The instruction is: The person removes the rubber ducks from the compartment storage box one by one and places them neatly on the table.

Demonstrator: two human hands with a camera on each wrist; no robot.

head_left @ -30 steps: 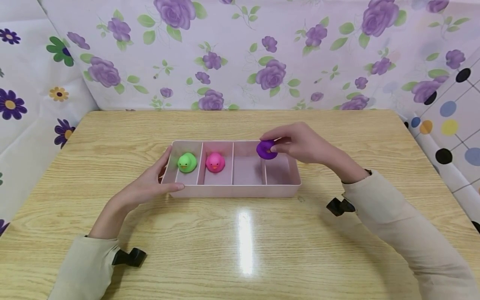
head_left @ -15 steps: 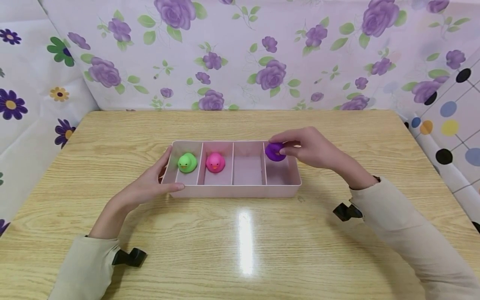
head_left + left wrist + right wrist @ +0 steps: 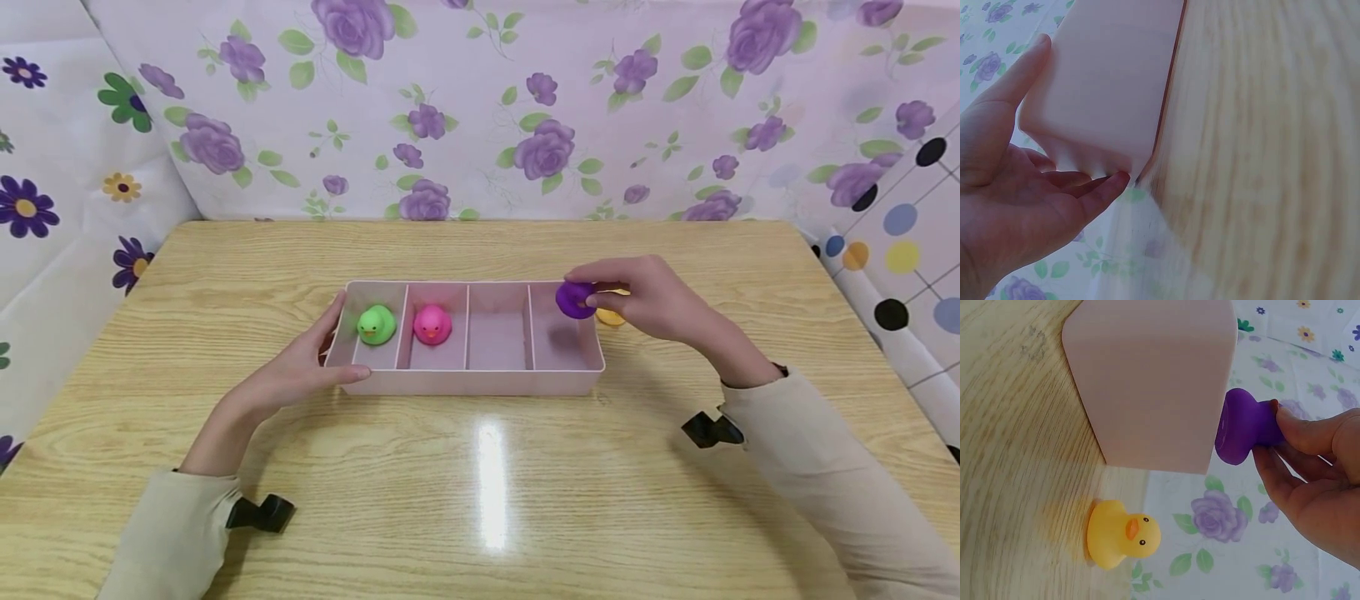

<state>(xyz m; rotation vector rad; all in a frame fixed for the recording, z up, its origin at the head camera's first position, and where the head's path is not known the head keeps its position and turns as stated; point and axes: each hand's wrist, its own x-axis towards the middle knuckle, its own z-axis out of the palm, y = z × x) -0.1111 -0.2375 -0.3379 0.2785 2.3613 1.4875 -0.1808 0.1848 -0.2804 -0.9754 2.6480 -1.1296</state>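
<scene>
Both hands are over the wooden table [image 3: 480,517], one at each end of a pink tray [image 3: 465,382] with four compartments in a row. Her or his right hand [image 3: 660,296] pinches a purple duck [image 3: 575,299] between thumb and fingertips, holding it in the air above the far right corner of the tray, over the rightmost compartment; the wrist view shows the toy's flat base turned toward the tray's end wall, just beside it and not touching. That hand is raised, palm down, with the forearm in a beige sleeve [image 3: 832,492] angling in from the right. The left hand [image 3: 288,379] lies low at the tray's left end, with the thumb laid straight along the near wall and the fingers pressed against the end wall, cupping the corner without curling round it.

Counting ducks, I see four: one green duck [image 3: 376,324] in the leftmost compartment, one pink duck [image 3: 432,324] in the second, the purple one in the hand, and one yellow duck [image 3: 1121,533] standing on the table just outside the tray's right end, mostly hidden behind the right hand from above. The third and fourth compartments hold nothing. Floral cloth [image 3: 480,108] hangs behind the table.
</scene>
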